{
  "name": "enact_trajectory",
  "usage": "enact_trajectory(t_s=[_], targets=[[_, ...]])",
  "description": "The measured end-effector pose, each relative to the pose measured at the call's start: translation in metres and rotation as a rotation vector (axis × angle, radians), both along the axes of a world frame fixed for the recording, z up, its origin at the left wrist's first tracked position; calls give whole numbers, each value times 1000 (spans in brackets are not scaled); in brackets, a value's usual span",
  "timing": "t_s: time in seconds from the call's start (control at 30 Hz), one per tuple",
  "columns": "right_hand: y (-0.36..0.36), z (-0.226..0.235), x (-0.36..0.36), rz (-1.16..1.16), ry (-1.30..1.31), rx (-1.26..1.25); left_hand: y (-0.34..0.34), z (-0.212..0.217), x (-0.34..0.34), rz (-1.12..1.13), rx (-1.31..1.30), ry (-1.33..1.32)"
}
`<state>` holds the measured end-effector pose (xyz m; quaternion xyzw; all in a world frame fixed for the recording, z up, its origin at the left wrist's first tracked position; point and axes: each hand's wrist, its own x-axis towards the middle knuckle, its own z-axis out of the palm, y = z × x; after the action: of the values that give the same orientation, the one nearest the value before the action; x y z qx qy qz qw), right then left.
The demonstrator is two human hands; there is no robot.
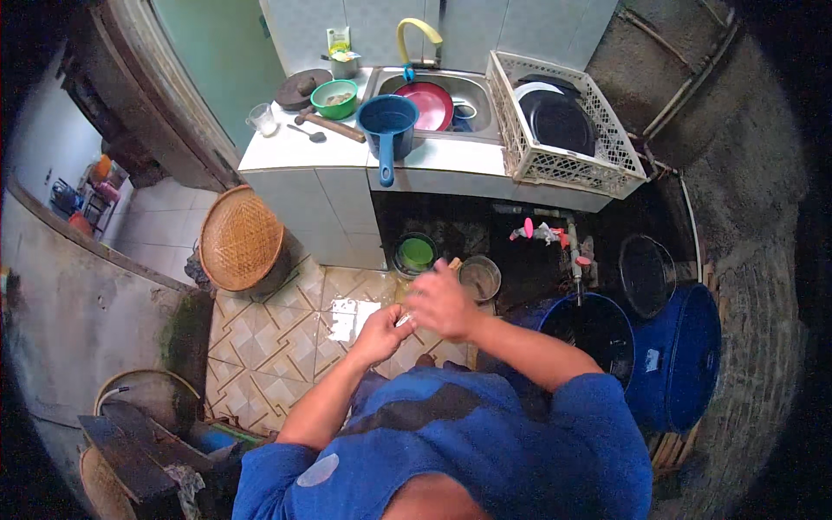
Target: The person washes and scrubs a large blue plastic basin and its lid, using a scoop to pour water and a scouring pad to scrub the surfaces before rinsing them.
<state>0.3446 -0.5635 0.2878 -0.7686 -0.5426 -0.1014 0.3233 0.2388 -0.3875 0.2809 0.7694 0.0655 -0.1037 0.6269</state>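
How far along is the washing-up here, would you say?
Seemingly partway. Dark plates stand in the white drying crate, so some looks done. The left hand and right hand meet over a small pale thing, too blurred to name. Still unracked: a red plate in the sink, a blue saucepan on the counter, a green bowl, and two pots on the floor.

A small yellow-and-green packet (338, 39) stands upright at the back of the worktop (295, 143), against the wall by the tap. A pale label (652, 360) sits on the blue barrel (685, 364).
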Motion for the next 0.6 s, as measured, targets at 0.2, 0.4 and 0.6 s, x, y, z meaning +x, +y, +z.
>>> enact_trajectory(t_s=[0.2, 0.4, 0.6], targets=[[-8, 2, 30, -257, 24, -80, 2, 1, -3, -24, 92, 102], [-2, 1, 12, -2, -184, -35, -1, 0, 0, 3, 12, -9], [-37, -6, 79, -519, 20, 20, 11, 8, -12, 50, 19, 91]])
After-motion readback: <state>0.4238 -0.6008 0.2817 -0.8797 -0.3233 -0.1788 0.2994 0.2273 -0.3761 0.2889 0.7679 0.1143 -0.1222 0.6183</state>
